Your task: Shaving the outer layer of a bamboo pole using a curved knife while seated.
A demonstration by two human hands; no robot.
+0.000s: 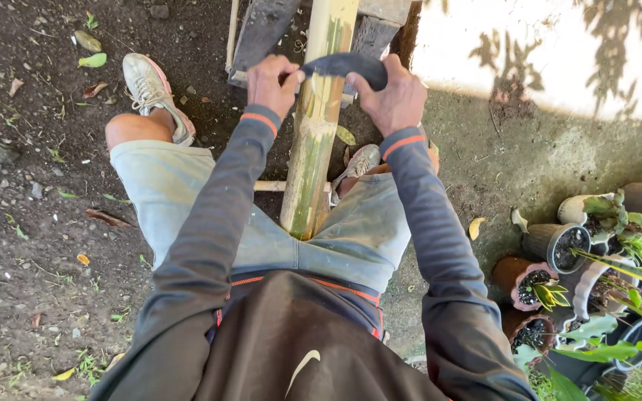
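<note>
Both hands closed on dark curved blade [345,65]: left hand [273,83] at 11 o'clock, right hand [391,100] at 1 o'clock. Blade lay across long green-yellow bamboo pole [313,141] between knees. Likely scraping step; next pull needed even pressure.

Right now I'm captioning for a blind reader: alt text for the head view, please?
Both hands, left hand and right hand, grip a dark curved blade across a bamboo pole held between the knees; potted plants stand to the right.

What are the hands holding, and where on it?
Both hands, left hand and right hand, grip a dark curved blade by its two ends, across the bamboo pole.
</note>
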